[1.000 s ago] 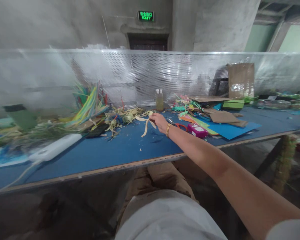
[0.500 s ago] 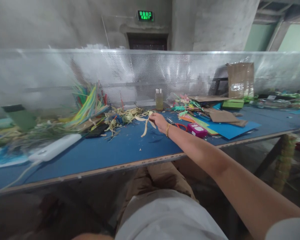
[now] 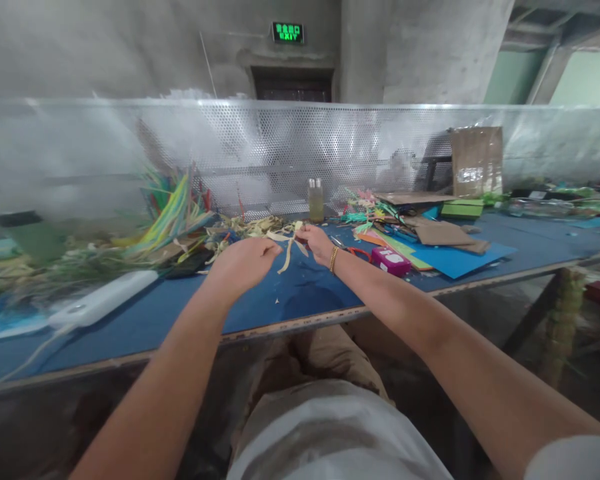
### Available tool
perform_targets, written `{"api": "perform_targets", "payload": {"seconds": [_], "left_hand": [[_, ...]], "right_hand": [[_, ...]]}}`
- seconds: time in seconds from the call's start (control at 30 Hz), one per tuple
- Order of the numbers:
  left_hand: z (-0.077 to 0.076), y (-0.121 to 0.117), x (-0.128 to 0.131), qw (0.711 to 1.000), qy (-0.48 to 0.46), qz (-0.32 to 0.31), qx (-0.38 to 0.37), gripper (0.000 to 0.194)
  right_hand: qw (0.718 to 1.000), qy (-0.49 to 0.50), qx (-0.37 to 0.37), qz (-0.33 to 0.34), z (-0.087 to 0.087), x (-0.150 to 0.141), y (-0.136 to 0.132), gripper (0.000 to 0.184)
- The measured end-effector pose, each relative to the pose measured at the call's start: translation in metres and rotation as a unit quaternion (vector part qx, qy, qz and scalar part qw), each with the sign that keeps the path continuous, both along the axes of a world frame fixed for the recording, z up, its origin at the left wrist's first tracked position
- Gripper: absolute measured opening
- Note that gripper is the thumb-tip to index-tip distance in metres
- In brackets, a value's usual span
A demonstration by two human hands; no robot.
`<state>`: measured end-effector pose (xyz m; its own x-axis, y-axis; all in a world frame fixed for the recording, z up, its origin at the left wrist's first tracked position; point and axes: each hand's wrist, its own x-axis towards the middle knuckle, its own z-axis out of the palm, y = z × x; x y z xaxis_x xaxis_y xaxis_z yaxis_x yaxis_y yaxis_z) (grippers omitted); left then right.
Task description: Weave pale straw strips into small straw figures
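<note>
R hand (image 3: pixel 316 241) pinches strip (image 3: pixel 288 254); L hand (image 3: pixel 246 261), approx. 9 o'clock of it, curled, can't tell if gripping. Step: prob. two-handed strip handling; next calls for light L pinch.

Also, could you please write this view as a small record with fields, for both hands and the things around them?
Right hand: holds pale strips
Left hand: close beside the strips; whether it touches them cannot be told
Surface: blue tabletop
Right side: purple box, blue sheet
Left side: white device with a cable
Beyond the hands: upright bottle
Background: perforated metal panel, lit exit sign higher up
</note>
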<state>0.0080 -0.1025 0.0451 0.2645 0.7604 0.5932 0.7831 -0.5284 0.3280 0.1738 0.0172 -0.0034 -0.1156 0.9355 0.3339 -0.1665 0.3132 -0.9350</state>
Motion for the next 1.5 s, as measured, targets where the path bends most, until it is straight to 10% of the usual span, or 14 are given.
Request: {"api": "perform_targets", "payload": {"seconds": [0.17, 0.47, 0.83, 1.03, 1.5], "left_hand": [[0.001, 0.065, -0.008, 0.995, 0.069, -0.003, -0.067, 0.012], [0.003, 0.103, 0.01, 0.991, -0.048, -0.092, -0.088, 0.021], [-0.04, 0.12, 0.01, 0.966, -0.216, -0.105, -0.092, 0.033], [-0.036, 0.115, 0.008, 0.981, -0.181, -0.066, -0.039, 0.033], [-0.042, 0.109, 0.011, 0.987, -0.16, -0.026, -0.002, 0.028]], "right_hand": [[0.999, 0.029, -0.03, -0.01, 0.006, 0.001, -0.006, 0.013], [0.999, 0.033, -0.018, -0.017, 0.007, 0.001, -0.007, 0.019], [0.983, -0.082, 0.067, -0.151, -0.005, 0.006, 0.009, 0.031], [0.965, -0.211, 0.121, -0.098, -0.009, 0.007, 0.007, 0.036], [0.98, -0.162, 0.114, -0.016, -0.001, -0.001, -0.005, 0.018]]}}
